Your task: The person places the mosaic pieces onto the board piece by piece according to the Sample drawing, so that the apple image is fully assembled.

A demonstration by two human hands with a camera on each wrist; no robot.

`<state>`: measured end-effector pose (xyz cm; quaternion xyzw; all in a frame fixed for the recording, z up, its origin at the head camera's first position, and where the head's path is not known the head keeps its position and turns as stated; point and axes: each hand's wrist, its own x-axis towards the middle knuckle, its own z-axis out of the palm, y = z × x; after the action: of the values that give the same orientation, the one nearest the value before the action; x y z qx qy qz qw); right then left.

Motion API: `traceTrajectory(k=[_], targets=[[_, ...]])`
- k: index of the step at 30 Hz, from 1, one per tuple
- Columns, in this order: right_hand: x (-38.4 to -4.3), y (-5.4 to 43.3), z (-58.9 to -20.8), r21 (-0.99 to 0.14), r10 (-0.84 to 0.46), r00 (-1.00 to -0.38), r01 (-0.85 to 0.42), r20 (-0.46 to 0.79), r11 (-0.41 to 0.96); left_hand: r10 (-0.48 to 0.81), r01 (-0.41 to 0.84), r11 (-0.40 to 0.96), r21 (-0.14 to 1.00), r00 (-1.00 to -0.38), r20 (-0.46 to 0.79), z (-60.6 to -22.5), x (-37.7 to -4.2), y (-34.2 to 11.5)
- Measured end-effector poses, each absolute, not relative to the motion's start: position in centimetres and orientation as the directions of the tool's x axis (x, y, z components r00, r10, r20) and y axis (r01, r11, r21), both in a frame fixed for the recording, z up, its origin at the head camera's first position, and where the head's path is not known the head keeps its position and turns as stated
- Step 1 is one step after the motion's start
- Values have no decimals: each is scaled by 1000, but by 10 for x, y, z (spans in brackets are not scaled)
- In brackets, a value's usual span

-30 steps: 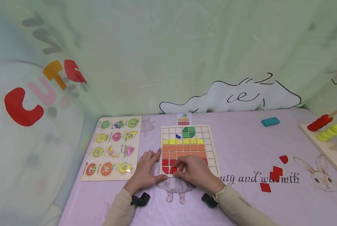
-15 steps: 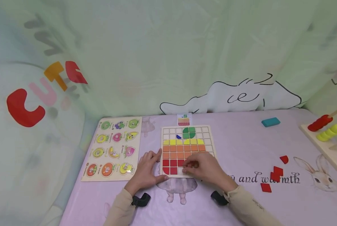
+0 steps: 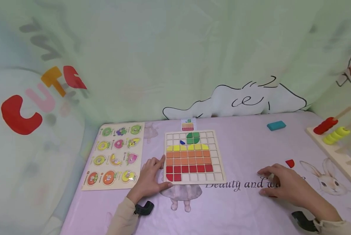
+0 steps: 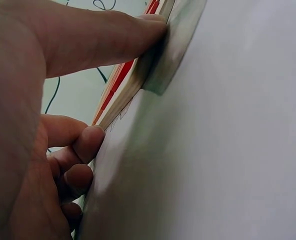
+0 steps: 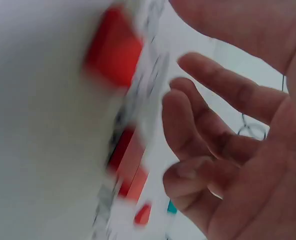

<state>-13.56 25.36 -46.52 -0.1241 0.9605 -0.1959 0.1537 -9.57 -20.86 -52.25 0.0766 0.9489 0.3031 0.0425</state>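
A wooden grid board bears green, blue, yellow, orange and red pieces. Its lowest row has a rounded red piece and a red square at the left. My left hand rests at the board's lower left corner, thumb along the front edge and index fingertip at the left side. Away to the right, my right hand hovers over loose red pieces, fingers apart and loosely bent, with nothing between them. In the right wrist view the nearest red square is blurred. A rounded red piece lies beyond the hand.
A fruit puzzle board lies to the left. Behind the grid board stands a small pattern card. A teal block lies at the back right, and a wooden bead rack stands at the right edge.
My right hand has left the grid board and swung right to the loose red pieces. The red square in the lowest row is uncovered. My left hand stays at the board's corner.
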Motion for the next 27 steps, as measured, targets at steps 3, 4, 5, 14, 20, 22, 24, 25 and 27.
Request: traceTrajectory(k=[3,4,5,14,20,22,24,25,27], targets=[[-131,266,-472,-408,-302,-919,-181,-253,895,167,122,802,585,-986,-24,-522,-95,-210],[-129,268,-474,-405,-305,-922,-191,-238,894,167,123,800,587,-986,-21,-522,-94,-210],[-127,270,-477,-402,-309,-925,-203,-219,893,167,123,797,591,-986,-19,-523,-94,-211],[-122,267,-487,-408,-297,-944,-217,-143,887,167,126,784,608,-986,-12,-524,-96,-211],[-118,254,-489,-463,-251,-962,-272,109,843,174,128,782,610,-985,-16,-523,-95,-210],[-117,245,-490,-522,-207,-946,-311,248,794,174,127,781,611,-985,-18,-522,-95,-209],[-118,234,-489,-583,-154,-931,-331,332,742,174,127,781,612,-984,-19,-523,-95,-209],[-119,228,-489,-617,-138,-933,-325,332,717,173,125,781,611,-985,-20,-523,-95,-209],[-122,214,-486,-700,-129,-958,-277,258,658,170,122,785,608,-985,-22,-523,-96,-209]])
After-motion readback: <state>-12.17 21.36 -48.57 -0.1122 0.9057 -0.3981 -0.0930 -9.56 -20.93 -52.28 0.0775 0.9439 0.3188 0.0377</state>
